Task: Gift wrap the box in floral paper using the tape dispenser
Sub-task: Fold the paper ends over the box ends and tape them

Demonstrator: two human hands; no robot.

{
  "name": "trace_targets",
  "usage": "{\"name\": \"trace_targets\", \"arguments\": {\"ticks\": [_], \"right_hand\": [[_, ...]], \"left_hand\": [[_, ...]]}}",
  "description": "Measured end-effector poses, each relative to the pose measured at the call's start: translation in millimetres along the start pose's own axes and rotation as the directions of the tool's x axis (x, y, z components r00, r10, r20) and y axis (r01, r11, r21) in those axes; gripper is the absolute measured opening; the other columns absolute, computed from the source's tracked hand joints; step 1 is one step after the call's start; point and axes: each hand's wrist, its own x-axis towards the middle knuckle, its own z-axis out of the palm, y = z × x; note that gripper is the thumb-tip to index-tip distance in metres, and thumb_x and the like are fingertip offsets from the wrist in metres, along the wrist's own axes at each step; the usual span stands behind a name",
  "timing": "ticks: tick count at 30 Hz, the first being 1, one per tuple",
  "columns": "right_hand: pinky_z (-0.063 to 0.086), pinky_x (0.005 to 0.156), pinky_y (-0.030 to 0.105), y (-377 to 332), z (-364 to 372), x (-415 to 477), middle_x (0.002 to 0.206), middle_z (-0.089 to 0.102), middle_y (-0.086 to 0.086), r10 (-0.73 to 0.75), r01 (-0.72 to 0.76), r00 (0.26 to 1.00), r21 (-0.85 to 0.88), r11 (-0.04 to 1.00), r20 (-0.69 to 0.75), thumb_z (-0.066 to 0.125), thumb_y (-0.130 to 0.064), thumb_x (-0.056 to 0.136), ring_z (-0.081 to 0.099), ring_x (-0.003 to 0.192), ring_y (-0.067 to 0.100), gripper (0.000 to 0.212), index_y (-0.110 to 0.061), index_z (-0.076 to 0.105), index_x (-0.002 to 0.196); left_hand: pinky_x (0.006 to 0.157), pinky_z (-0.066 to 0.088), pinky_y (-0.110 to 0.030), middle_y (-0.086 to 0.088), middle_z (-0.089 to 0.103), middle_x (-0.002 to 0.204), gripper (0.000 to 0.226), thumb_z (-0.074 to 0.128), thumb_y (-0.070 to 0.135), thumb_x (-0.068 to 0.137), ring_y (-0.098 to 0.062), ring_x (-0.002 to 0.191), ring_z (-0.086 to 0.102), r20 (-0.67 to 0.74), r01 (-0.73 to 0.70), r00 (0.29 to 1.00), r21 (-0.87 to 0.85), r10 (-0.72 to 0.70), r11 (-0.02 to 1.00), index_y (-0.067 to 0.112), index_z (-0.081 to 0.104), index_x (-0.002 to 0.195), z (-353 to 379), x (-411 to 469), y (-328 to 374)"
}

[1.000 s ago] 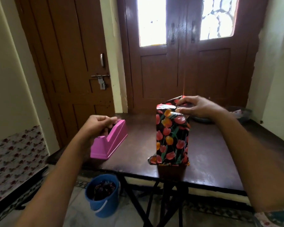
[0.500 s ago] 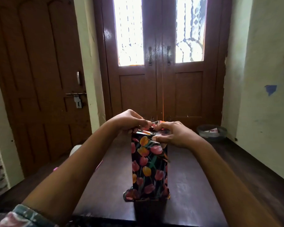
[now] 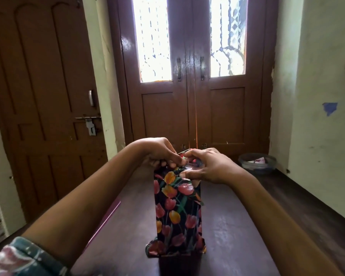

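Both hands are up top now! The left hand (image 3: 157, 154), which was out left of the box (image 3: 177, 196) on the pink tape dispenser (image 3: 113, 210) a second ago, has let it go and come across to the upper end, where its fingers (image 3: 173, 158) are curled tight in a pinch on the floral paper (image 3: 175, 226). Whether a strip of tape is in there, I can't tell. The right hand (image 3: 209, 168) hasn't left the top: fingers hooked over the folded flaps, thumb flat against the front face just under the rim. That reads as the top fold being closed and sealed, with the sides already covered. The box stands upright on the worktop (image 3: 237, 226), close to its near edge, and the paper at its foot looks loose and crumpled, so that end probably still needs work. The dispenser lies left of the box, mostly hidden behind the left forearm. Right of the box the worktop runs open, and a tub (image 3: 257, 164) sits well beyond it.
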Motion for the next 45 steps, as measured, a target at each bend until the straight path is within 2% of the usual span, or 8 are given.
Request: {"name": "trace_targets", "arguments": {"ticks": [6, 13, 16, 21, 26, 36, 41, 45], "right_hand": [[0.029, 0.104, 0.038, -2.3, -1.4, 0.9, 0.134, 0.05, -0.007, -0.014, 0.015, 1.0, -0.027, 1.0, 0.013, 0.062, -0.054, 0.079, 0.027, 0.133, 0.018, 0.06, -0.038, 0.041, 0.133], [0.031, 0.105, 0.038, -1.0, 1.7, 3.2, 0.133, 0.051, -0.006, -0.017, 0.016, 1.0, -0.032, 0.999, -0.009, 0.06, -0.054, 0.08, 0.029, 0.132, 0.019, 0.063, -0.032, 0.04, 0.135], [0.033, 0.105, 0.041, 1.3, 4.3, 5.7, 0.133, 0.05, -0.005, -0.003, 0.003, 1.0, 0.028, 1.0, -0.012, 0.062, -0.052, 0.08, 0.032, 0.13, 0.02, 0.064, -0.031, 0.04, 0.136], [0.04, 0.101, 0.045, 10.5, 10.1, 10.8, 0.126, 0.056, -0.007, 0.003, -0.002, 1.0, 0.14, 0.99, -0.009, 0.065, -0.051, 0.078, 0.042, 0.124, 0.021, 0.062, -0.031, 0.044, 0.132], [0.04, 0.101, 0.047, 13.7, 12.3, 14.4, 0.125, 0.056, -0.007, -0.004, 0.005, 1.0, 0.172, 0.985, -0.006, 0.066, -0.051, 0.077, 0.042, 0.123, 0.022, 0.063, -0.03, 0.045, 0.132], [0.041, 0.101, 0.045, 12.7, 12.5, 13.9, 0.128, 0.055, -0.003, -0.008, 0.009, 1.0, 0.197, 0.98, -0.006, 0.066, -0.05, 0.077, 0.044, 0.122, 0.021, 0.065, -0.026, 0.044, 0.133], [0.041, 0.1, 0.046, 14.7, 10.3, 12.6, 0.126, 0.056, -0.006, -0.004, 0.005, 1.0, 0.171, 0.985, -0.009, 0.067, -0.05, 0.076, 0.044, 0.122, 0.021, 0.066, -0.029, 0.042, 0.134], [0.04, 0.102, 0.044, 15.9, 11.9, 15.1, 0.126, 0.057, -0.008, 0.002, 0.0, 1.0, 0.165, 0.986, -0.01, 0.067, -0.051, 0.075, 0.043, 0.124, 0.022, 0.071, -0.029, 0.04, 0.137]], "left_hand": [[0.041, 0.027, -0.018, -0.001, 0.049, 0.063, 0.033, 0.068, 0.043, 0.081, -0.009, 0.047, 0.035, 0.125, 0.143, 0.973, 0.334, -0.194, 0.932, 0.01, 0.065, 0.08, -9.3, 18.3, 24.2], [0.045, 0.032, -0.019, 0.006, 0.038, 0.029, 0.052, 0.033, 0.066, 0.087, -0.007, 0.024, 0.032, 0.079, 0.256, 0.909, 0.669, -0.41, 0.697, 0.02, 0.053, 0.076, -4.9, 11.7, 29.7], [0.043, 0.033, -0.017, 0.002, 0.037, 0.033, 0.066, 0.03, 0.072, 0.084, -0.011, 0.031, 0.035, 0.078, 0.291, 0.906, 0.595, -0.415, 0.749, 0.013, 0.037, 0.055, -4.4, 14.5, 9.0], [0.045, 0.031, -0.018, 0.001, 0.046, 0.058, 0.049, 0.064, 0.057, 0.059, -0.009, 0.047, 0.037, 0.153, 0.277, 0.943, 0.134, -0.296, 0.951, 0.011, 0.053, 0.071, -16.5, 7.6, -21.5], [0.039, 0.035, -0.014, 0.003, 0.054, 0.055, 0.036, 0.071, 0.045, 0.074, -0.005, 0.043, 0.043, -0.003, 0.152, 0.988, -0.156, -0.154, 0.976, 0.011, 0.059, 0.077, -21.1, -7.3, -27.8], [0.048, 0.033, -0.018, -0.001, 0.048, 0.066, 0.028, 0.065, 0.036, 0.084, -0.008, 0.052, 0.039, 0.035, 0.275, 0.961, 0.027, -0.276, 0.961, 0.01, 0.052, 0.081, -7.3, -11.8, -2.4], [0.053, 0.047, -0.011, 0.008, 0.056, 0.081, 0.012, 0.058, 0.005, 0.088, -0.003, 0.065, 0.053, -0.294, -0.117, 0.943, 0.14, 0.154, 0.983, 0.011, 0.067, 0.093, 3.6, -17.6, -3.3], [0.076, 0.053, -0.025, 0.003, 0.064, 0.102, 0.033, 0.046, -0.002, 0.091, -0.013, 0.09, 0.06, -0.225, -0.3, 0.926, 0.05, 0.303, 0.953, 0.016, 0.073, 0.098, 16.8, -23.9, -20.5]]}}
